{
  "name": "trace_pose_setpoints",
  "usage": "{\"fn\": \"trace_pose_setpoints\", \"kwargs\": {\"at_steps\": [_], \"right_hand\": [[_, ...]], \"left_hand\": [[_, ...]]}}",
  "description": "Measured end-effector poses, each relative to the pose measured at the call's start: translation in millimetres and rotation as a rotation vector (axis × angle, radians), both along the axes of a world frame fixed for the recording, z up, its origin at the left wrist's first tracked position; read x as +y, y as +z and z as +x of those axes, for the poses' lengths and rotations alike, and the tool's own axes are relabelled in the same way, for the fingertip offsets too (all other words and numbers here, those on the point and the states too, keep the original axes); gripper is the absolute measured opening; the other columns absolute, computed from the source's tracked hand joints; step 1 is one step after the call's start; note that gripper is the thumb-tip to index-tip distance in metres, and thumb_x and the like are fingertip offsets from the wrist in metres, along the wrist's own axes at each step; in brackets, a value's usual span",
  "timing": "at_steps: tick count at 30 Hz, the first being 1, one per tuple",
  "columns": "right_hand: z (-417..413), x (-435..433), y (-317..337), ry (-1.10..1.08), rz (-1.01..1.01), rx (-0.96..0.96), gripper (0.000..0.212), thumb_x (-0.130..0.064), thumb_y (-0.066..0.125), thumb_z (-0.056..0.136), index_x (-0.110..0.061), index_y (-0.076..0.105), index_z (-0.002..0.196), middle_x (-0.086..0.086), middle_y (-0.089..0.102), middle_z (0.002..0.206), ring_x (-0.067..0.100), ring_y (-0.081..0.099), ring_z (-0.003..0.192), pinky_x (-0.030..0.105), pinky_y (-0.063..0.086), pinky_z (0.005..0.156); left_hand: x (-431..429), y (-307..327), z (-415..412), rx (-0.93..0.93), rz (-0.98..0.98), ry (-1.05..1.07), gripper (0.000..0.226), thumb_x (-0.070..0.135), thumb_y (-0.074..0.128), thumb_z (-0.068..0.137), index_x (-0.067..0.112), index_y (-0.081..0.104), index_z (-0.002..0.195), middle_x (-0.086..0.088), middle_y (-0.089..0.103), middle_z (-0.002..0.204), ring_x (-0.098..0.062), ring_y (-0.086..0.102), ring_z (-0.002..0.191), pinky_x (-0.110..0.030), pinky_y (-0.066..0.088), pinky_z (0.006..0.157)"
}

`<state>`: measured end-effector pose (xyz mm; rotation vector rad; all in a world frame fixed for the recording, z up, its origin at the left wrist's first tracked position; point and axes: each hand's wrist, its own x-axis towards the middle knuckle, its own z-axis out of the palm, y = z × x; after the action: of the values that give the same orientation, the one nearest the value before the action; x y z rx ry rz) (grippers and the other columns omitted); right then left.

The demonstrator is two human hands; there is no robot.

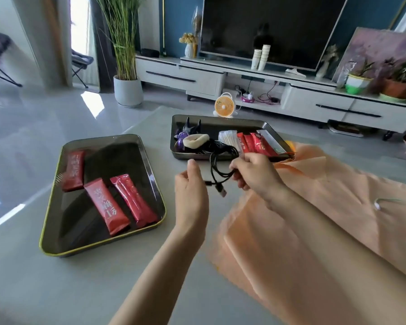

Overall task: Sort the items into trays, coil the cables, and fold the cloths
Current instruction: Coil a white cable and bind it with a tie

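My right hand (253, 174) grips a black USB cable (217, 170) in loose loops just in front of the far tray (220, 158); the cable's plug end dangles below. My left hand (190, 195) hovers beside the cable, fingers straight, holding nothing. The near tray (56, 179) on the left holds three red sachets (106, 205). The far tray carries more red sachets (256, 143), a white packet, a cream ring, purple wrapped pieces and dark items. An orange cloth (314, 219) lies rumpled on the table at the right, under my right forearm.
A small orange fan (224, 106) stands on the floor beyond the table's far edge. A white cable end (380, 204) lies on the cloth at the far right. A TV cabinet, plants and a chair fill the background.
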<state>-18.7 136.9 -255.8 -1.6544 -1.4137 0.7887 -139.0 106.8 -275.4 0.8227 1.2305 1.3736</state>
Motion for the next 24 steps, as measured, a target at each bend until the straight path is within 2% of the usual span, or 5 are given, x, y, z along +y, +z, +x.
{"fn": "trace_pose_setpoints", "kwargs": {"at_steps": [6,8,15,20,24], "right_hand": [[1,113,-7,-0.243,-0.080,0.136,0.020,-0.014,0.050,0.085,-0.010,0.051,0.066,0.006,0.054,0.058,0.007,0.039,0.030,0.010,0.024,0.031],[2,141,-18,-0.271,-0.106,0.069,0.011,-0.014,0.053,0.083,-0.008,0.054,0.074,0.008,0.055,0.064,0.011,0.041,0.039,0.011,0.026,0.032],[3,168,-27,-0.333,-0.061,-0.650,0.032,-0.028,0.043,0.095,-0.008,0.059,0.113,0.015,0.062,0.115,0.033,0.059,0.102,0.031,0.033,0.065],[11,106,-13,-0.103,0.021,-0.518,0.026,-0.033,0.048,0.094,-0.011,0.057,0.102,0.005,0.061,0.088,0.028,0.060,0.089,0.032,0.044,0.070],[46,-2,-15,0.075,-0.026,-0.372,0.016,-0.020,0.055,0.091,-0.014,0.060,0.105,-0.009,0.055,0.072,0.010,0.058,0.072,0.014,0.040,0.052]], "left_hand": [[9,-19,-46,0.330,0.153,-0.046,0.006,0.017,0.045,0.095,0.021,0.050,0.095,0.001,0.055,0.095,-0.020,0.056,0.082,-0.031,0.048,0.078],[7,-34,-62,0.498,0.316,-0.074,0.023,0.003,0.047,0.092,0.024,0.052,0.099,-0.002,0.055,0.107,-0.013,0.061,0.089,-0.021,0.051,0.072],[5,-27,-50,0.590,0.576,-0.174,0.020,0.022,0.044,0.093,0.039,0.053,0.093,0.019,0.057,0.099,0.005,0.056,0.091,-0.004,0.042,0.070],[9,-38,-54,0.671,0.428,-0.166,0.018,0.007,0.046,0.093,0.021,0.058,0.093,0.005,0.062,0.098,-0.010,0.062,0.086,-0.011,0.044,0.066],[-4,-36,-52,0.626,0.371,-0.052,0.022,0.001,0.046,0.091,0.018,0.061,0.092,0.004,0.064,0.090,-0.010,0.063,0.078,-0.017,0.044,0.064]]}}
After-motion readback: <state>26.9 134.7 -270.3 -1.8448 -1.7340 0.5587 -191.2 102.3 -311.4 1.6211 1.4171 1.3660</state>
